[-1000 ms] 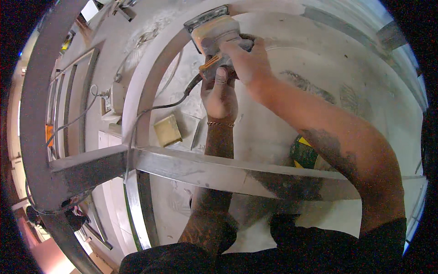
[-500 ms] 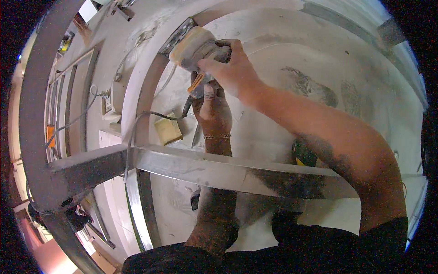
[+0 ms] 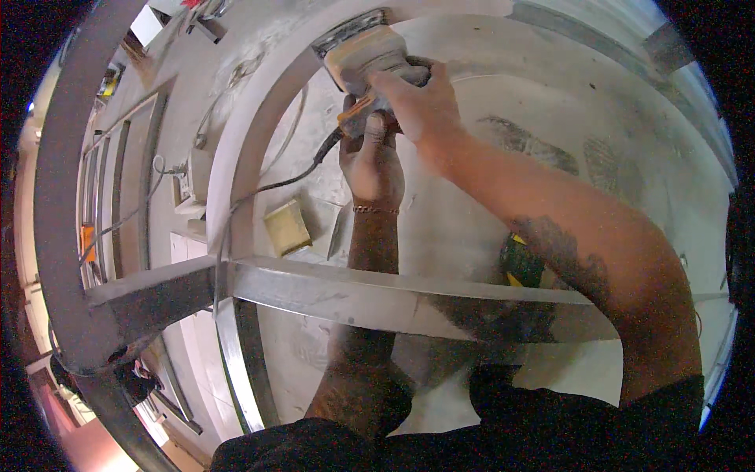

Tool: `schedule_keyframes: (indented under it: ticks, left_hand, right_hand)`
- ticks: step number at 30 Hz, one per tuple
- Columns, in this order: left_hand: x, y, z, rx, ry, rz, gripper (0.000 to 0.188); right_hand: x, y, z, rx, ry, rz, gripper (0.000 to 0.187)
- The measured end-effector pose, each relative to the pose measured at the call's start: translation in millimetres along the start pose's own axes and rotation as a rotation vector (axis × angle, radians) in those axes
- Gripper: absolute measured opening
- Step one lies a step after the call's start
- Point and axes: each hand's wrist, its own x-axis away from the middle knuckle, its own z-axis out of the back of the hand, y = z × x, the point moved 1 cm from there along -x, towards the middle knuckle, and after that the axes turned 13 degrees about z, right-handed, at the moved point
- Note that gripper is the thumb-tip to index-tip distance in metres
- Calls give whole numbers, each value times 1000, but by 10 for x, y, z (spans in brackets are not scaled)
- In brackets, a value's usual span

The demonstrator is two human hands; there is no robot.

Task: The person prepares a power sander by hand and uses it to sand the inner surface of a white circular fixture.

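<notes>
A dust-covered electric sander (image 3: 363, 59) with a flat dark pad is tilted at the upper middle, its pad against the curved far bar (image 3: 305, 79) of a metal frame. My right hand (image 3: 425, 112) is closed round the top of its body. Lower on the tool, my left hand (image 3: 375, 167) grips the handle end by the orange slot, thumb uppermost. My left forearm passes under the frame's near crossbar (image 3: 338, 295); the right forearm reaches over it. From the handle a dark cord (image 3: 291, 182) runs left and drapes over the frame.
A yellowish block (image 3: 288, 228) lies on the dusty floor inside the frame. A dark green and yellow object (image 3: 522, 262) is partly behind my right forearm. At left are a thick upright bar (image 3: 63, 197), a white box with a plug (image 3: 193, 177) and leaning metal frames (image 3: 134, 181).
Both hands have moved the sander up and to the right along the curved bar. Its pad has turned to a flatter angle, and the cord is drawn out farther.
</notes>
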Motion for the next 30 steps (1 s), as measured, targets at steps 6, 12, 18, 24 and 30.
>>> schedule_keyframes:
  ticks: [6, 12, 18, 24, 30]
  left_hand:
    - [-119, -89, -34, -49, -28, 41, 36]
    - [-67, -88, 44, -57, -44, 22, 40]
    - [43, -67, 212, -27, 7, -13, 47]
    - [190, -26, 266, -8, 45, -52, 48]
    - [265, -34, 260, 66, 153, 10, 75]
  right_hand:
    - [-80, 73, 101, -88, 96, -79, 66]
    - [-70, 177, 51, -61, -9, -22, 65]
    - [45, 124, -74, 116, -56, 3, 60]
    - [109, 154, -132, 191, -193, 73, 66]
    - [92, 218, -179, 123, -215, 128, 69]
